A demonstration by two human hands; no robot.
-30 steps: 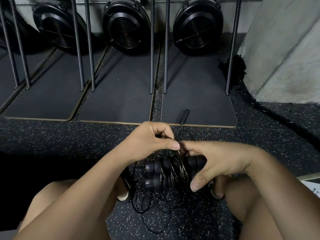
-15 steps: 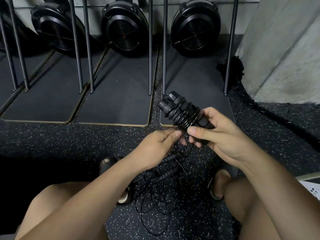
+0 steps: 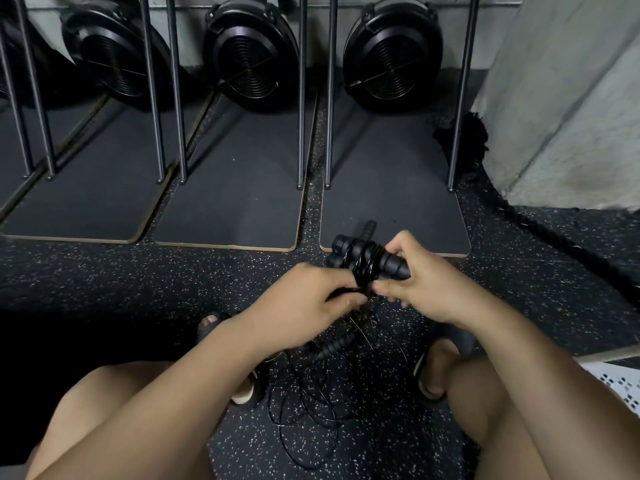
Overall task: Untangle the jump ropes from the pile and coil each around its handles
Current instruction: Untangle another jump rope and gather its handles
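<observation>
Both hands tight on one jump rope

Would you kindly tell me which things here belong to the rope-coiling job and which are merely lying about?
Job: coiled handles in right hand; cord pinched by left hand; rope pile; loose handles.
Lying about: fans; mats; poles; thick rope.
</observation>
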